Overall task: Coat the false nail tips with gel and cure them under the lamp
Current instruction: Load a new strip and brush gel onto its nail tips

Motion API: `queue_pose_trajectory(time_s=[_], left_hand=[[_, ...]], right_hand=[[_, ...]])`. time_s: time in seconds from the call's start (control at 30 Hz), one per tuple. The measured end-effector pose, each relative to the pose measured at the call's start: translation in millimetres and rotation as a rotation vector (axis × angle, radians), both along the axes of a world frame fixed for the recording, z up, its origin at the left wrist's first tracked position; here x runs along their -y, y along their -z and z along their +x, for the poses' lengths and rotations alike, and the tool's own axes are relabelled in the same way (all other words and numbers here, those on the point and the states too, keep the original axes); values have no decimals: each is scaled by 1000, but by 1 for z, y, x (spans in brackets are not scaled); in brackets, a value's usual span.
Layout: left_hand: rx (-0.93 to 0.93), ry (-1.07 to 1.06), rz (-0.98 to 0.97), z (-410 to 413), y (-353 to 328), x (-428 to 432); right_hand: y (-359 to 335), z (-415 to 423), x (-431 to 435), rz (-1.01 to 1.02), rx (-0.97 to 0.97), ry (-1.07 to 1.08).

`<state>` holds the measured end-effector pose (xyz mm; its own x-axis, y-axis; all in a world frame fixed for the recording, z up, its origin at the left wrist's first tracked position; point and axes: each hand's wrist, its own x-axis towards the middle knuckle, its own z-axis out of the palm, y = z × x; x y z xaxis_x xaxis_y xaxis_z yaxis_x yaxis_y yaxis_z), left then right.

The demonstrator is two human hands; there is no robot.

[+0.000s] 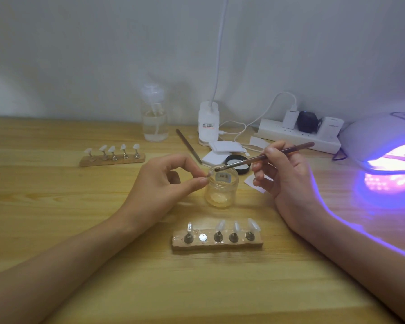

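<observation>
My left hand [166,181] pinches a small false nail tip [210,172] on its holder, held just above the rim of an open clear gel jar [221,190]. My right hand [283,171] grips a thin brown brush [264,156], whose tip touches the nail tip. In front of me lies a wooden stand [216,243] with several metal holders carrying nail tips and one bare magnet spot. A second stand [112,157] with several nail tips sits at the back left. The curing lamp [384,146] glows purple at the right.
Behind the jar lie its black lid [237,163], white pads [220,150] and a dark stick [188,146]. A clear pump bottle [154,113], a white desk lamp base [208,122] and a power strip [297,134] with plugs stand along the wall.
</observation>
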<state>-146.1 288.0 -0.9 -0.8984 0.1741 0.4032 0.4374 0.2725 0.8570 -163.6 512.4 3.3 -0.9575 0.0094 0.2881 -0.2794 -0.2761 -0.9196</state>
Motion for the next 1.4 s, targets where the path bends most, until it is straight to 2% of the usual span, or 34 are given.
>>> queue_pose_trajectory(time_s=[0.1,0.2,0.4,0.57,0.7,0.87,1.0,1.13,1.27,1.4], left_hand=[[-6,-10,-20,-1,0,0],[-6,-8,-22,0,0,0],[-9,1,-38,-1,-1,0],[-11,9,-29,-1,-1,0],[-12,12,-32,-1,-1,0],[-23,19,-18,0,0,0],[-29,20,-20,-2,1,0],[-38,24,-26,-3,1,0],[-36,18,-26,-3,1,0],[-31,17,-24,-2,0,0]], right_hand=[[-1,1,1,-5,-38,-65],[2,0,1,47,-23,-37],[-2,1,2,2,-43,-85],[0,-1,1,6,-3,-5],[-1,0,2,2,-32,-79],[0,-1,2,-2,0,-15],[0,0,2,23,-34,-77],[1,-1,1,8,-1,-9],[-1,0,2,18,-51,-76],[2,-1,1,24,-3,-4]])
